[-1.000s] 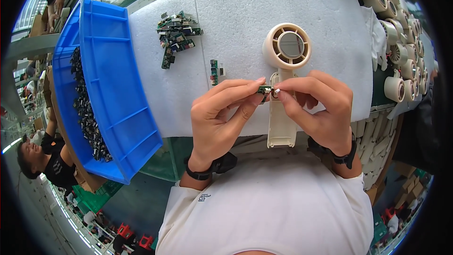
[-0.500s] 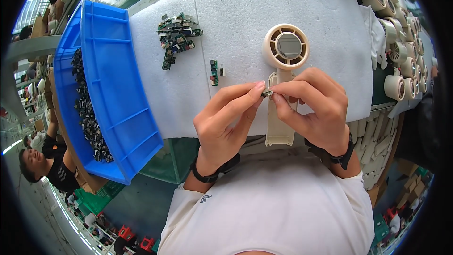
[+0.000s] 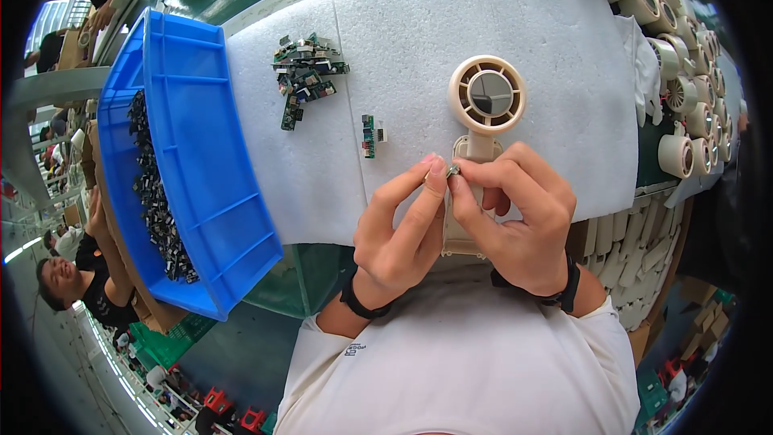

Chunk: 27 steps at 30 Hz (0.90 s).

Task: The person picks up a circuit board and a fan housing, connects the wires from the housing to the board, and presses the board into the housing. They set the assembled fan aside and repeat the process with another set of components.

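Fan (image 3: 488, 95) of cream plastic lies on a white foam sheet (image 3: 580, 40), its handle (image 3: 460, 240) only partly in view. Over that handle, the left hand (image 3: 398, 234) and right hand (image 3: 519, 217) together pinch a small electronic part (image 3: 453, 170), mostly covered by their fingertips (image 3: 436, 167). Left of the fan lies one green circuit board (image 3: 368, 138), and farther left a heap of boards (image 3: 310, 79), then a blue bin (image 3: 205, 113); right of the fan, cream fan housings (image 3: 694, 122) crowd together

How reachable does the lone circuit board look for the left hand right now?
Probably yes: the lone circuit board lies ahead and to the left of the left hand, with open white foam between. That hand's fingertips are close to the small part the right hand pinches, so may need freeing first.
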Each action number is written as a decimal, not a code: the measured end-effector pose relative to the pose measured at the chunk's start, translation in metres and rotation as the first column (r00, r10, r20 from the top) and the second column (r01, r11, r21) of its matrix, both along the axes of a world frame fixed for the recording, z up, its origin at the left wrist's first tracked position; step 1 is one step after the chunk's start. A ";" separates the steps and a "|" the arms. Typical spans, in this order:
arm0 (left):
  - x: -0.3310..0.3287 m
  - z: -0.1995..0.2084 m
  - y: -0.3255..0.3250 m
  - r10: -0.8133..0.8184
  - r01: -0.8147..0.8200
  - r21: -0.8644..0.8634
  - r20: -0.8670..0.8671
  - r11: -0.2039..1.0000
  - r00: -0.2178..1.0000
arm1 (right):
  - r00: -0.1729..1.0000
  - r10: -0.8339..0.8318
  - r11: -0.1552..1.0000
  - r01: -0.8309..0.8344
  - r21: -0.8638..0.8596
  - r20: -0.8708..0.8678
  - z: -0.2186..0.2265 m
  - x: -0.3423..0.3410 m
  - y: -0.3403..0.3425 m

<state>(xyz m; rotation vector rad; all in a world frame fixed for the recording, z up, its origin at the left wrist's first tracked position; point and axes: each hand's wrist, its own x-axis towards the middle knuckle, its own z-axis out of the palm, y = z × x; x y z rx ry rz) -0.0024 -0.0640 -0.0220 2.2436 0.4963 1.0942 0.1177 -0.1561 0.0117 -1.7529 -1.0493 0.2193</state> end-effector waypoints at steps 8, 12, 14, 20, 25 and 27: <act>0.004 0.007 0.008 -0.001 0.003 -0.059 0.033 0.998 0.999 | 0.996 0.076 0.996 -0.073 -0.057 0.050 0.010 0.017 -0.003; -0.001 0.015 0.011 -0.059 0.063 -0.116 0.042 0.991 0.997 | 0.940 0.046 0.999 -0.035 -0.039 0.338 0.029 0.049 0.001; -0.001 0.014 0.009 -0.091 0.094 -0.158 0.026 0.983 0.995 | 0.971 0.136 0.986 -0.113 -0.122 0.195 0.043 0.060 0.012; -0.006 0.020 0.013 -0.071 0.075 -0.154 0.032 0.985 0.997 | 0.789 0.609 0.716 -0.588 -0.376 -0.074 0.073 0.115 0.049; -0.010 0.030 0.030 0.167 -0.169 -0.114 -0.032 0.979 0.986 | 0.801 0.597 0.754 -0.579 -0.309 -0.045 0.063 0.186 0.136; -0.008 0.022 0.036 0.240 -0.251 -0.072 -0.136 0.965 0.961 | 0.914 0.405 0.870 -0.388 -0.304 -0.008 0.051 0.215 0.177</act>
